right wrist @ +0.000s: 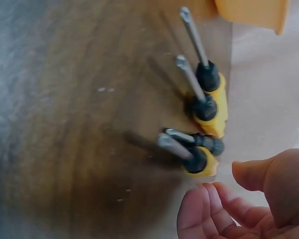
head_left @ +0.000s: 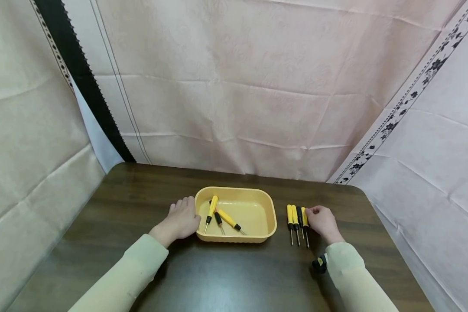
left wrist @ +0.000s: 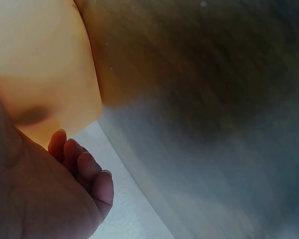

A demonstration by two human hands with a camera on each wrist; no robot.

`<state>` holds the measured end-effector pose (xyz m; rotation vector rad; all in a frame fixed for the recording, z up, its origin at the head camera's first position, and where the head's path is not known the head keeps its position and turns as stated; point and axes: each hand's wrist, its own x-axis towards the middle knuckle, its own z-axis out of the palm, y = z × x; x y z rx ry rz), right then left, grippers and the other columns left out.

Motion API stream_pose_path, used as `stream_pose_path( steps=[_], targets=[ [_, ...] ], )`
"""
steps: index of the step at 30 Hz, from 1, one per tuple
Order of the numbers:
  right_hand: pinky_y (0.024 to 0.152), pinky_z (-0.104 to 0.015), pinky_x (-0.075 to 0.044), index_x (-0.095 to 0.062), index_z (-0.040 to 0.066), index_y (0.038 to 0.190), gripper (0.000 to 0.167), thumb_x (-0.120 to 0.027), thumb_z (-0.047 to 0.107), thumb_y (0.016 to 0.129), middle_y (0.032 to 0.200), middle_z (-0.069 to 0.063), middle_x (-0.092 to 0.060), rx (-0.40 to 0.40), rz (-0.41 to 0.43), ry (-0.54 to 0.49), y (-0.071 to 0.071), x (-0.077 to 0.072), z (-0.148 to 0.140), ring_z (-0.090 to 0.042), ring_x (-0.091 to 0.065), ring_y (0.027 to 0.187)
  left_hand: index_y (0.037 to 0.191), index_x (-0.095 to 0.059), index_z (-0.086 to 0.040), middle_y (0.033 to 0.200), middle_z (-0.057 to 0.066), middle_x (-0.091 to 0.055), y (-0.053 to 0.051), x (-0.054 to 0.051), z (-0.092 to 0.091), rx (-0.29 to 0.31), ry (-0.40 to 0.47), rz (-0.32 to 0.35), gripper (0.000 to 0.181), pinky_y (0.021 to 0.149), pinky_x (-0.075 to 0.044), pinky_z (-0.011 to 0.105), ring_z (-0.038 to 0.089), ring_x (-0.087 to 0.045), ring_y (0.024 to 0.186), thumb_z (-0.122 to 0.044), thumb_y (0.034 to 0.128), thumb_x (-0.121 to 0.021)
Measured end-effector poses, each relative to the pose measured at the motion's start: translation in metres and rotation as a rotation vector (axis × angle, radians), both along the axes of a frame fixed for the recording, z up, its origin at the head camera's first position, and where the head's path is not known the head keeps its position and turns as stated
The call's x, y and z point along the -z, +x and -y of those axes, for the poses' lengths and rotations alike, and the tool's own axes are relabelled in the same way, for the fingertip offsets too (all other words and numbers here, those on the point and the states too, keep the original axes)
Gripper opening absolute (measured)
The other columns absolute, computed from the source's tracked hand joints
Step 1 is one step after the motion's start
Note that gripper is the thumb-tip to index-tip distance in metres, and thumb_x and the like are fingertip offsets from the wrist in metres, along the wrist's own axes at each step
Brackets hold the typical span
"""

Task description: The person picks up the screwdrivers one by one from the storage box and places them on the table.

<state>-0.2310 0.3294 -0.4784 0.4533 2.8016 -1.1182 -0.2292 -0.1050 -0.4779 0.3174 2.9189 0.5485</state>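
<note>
A yellow rectangular tray (head_left: 257, 237) stands on the dark wooden table in the head view. Inside, toward its left end, lie a yellow-handled screwdriver (head_left: 212, 206), another yellow one (head_left: 228, 219) and a small black-handled one (head_left: 218, 218). My left hand (head_left: 180, 219) rests against the tray's left side; whether its thumb hooks the rim is hidden. To the right of the tray, several screwdrivers (head_left: 295, 216) lie in a row, shafts toward me. My right hand (head_left: 323, 221) is by the handle of the rightmost yellow screwdriver (right wrist: 202, 162), thumb and fingers apart in the right wrist view.
The brown wooden table (head_left: 226, 277) has rounded far corners. Pale cloth (head_left: 238, 86) hangs behind it and along both sides. A dark band (head_left: 86, 78) runs down the left cloth. On the right forearm's inner side sits a small black device (head_left: 320, 263).
</note>
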Motion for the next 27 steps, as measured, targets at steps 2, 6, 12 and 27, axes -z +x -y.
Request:
stream_pose_path(
  steps=[2, 6, 12, 27],
  targets=[
    [0.065, -0.033, -0.050, -0.059, -0.003, 0.116, 0.041, -0.051, 0.033, 0.100, 0.102, -0.017, -0.061, -0.013, -0.031, 0.008, 0.000, -0.006, 0.002, -0.024, -0.059, 0.081, 0.124, -0.040, 0.002, 0.102, 0.010, -0.044, 0.000, -0.001, 0.000, -0.002, 0.003, -0.008, 0.044, 0.079, -0.030, 0.042, 0.027, -0.039, 0.092, -0.028, 0.0938, -0.050],
    [0.064, -0.034, -0.050, -0.059, -0.001, 0.117, 0.044, -0.051, 0.038, 0.099, 0.103, -0.016, -0.062, -0.049, -0.090, 0.025, 0.000, -0.021, 0.014, -0.024, -0.059, 0.079, 0.126, -0.040, 0.003, 0.103, 0.011, -0.045, -0.001, -0.002, 0.000, -0.008, 0.007, 0.002, 0.045, 0.081, -0.030, 0.043, 0.027, -0.040, 0.093, -0.028, 0.0941, -0.050],
    [0.069, -0.036, -0.049, -0.061, 0.002, 0.117, 0.045, -0.055, 0.042, 0.096, 0.102, -0.013, -0.061, -0.103, -0.191, 0.029, 0.001, -0.043, 0.048, -0.024, -0.057, 0.083, 0.126, -0.040, 0.002, 0.103, 0.010, -0.045, 0.000, 0.000, 0.000, -0.013, -0.003, 0.005, 0.046, 0.080, -0.030, 0.042, 0.027, -0.039, 0.093, -0.030, 0.0941, -0.050],
    [0.067, -0.035, -0.047, -0.066, 0.010, 0.105, 0.031, -0.065, 0.038, 0.091, 0.091, -0.005, -0.061, -0.267, -0.250, -0.087, 0.004, -0.048, 0.145, -0.019, -0.057, 0.077, 0.126, -0.042, 0.002, 0.106, 0.011, -0.046, 0.003, 0.002, 0.001, -0.010, -0.013, -0.029, 0.048, 0.084, -0.031, 0.043, 0.026, -0.039, 0.094, -0.032, 0.0931, -0.049]
  ],
)
